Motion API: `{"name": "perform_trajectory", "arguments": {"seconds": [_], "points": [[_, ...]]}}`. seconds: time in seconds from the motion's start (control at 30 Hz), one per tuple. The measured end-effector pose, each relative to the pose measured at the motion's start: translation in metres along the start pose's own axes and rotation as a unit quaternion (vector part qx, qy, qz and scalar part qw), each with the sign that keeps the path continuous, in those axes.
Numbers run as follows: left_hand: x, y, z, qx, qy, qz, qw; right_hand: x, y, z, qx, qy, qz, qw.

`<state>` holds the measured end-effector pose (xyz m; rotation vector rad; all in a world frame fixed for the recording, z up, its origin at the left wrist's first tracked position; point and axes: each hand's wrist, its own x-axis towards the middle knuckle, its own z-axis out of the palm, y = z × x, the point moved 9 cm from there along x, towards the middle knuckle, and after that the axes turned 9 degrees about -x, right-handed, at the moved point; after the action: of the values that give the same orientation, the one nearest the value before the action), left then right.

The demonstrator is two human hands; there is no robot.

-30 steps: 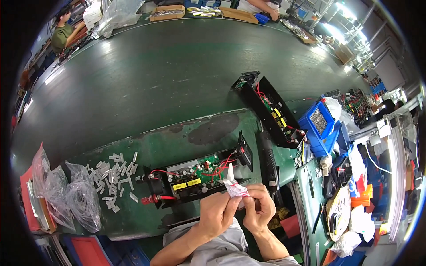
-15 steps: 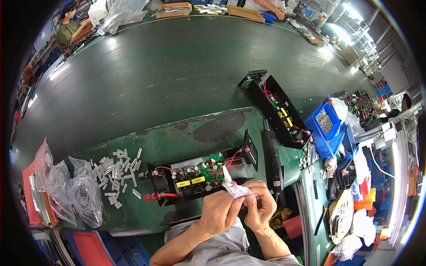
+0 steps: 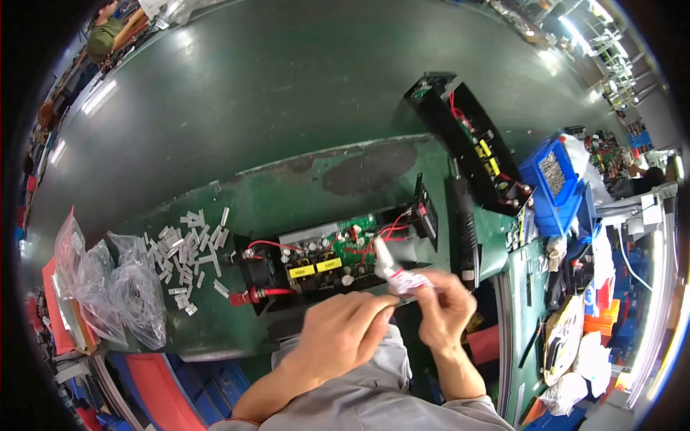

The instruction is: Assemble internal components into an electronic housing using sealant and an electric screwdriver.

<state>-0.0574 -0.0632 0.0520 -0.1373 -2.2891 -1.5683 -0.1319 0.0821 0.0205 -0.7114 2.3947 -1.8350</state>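
Note:
My right hand (image 3: 447,305) grips a crumpled white and red squeeze tube (image 3: 410,281), its white nozzle tilted up and to the left. My left hand (image 3: 346,327) is just left of the tube, thumb and fingers pinched together; what they hold, if anything, is too small to make out. Beyond both hands lies an open black electronics case (image 3: 287,298) with a green circuit board (image 3: 352,241), yellow-wrapped parts (image 3: 315,268) and red wires. The nozzle is over the right part of the board; I cannot tell whether it touches.
Left on the green bench lie many small metal pieces (image 3: 188,251) and clear plastic bags (image 3: 136,287). A second open case (image 3: 471,144) stands at the right, near a long black part (image 3: 463,230) and blue bins (image 3: 550,179). Another person (image 3: 104,36) sits far left.
My hands have drawn apart: the left has let go of the tube, which the right now holds alone. The whole view has also shifted.

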Motion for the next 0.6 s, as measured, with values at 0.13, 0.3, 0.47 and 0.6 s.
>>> {"name": "perform_trajectory", "arguments": {"seconds": [0.13,0.3,0.47,0.6], "points": [[-0.011,0.006,-0.034,0.086,0.018,-0.004,0.996,0.011,0.0,-0.013,0.017,-0.009,0.007,1.0],[-0.013,0.005,-0.041,0.144,0.002,-0.012,0.99,0.021,0.001,-0.006,-0.093,-0.069,0.034,0.993],[-0.001,0.001,-0.034,0.177,0.0,-0.004,0.984,0.034,-0.013,0.01,-0.186,-0.101,-0.069,0.975],[0.008,-0.002,-0.042,0.236,0.028,-0.029,0.971,0.038,-0.014,0.009,-0.184,-0.094,-0.102,0.973]]}}
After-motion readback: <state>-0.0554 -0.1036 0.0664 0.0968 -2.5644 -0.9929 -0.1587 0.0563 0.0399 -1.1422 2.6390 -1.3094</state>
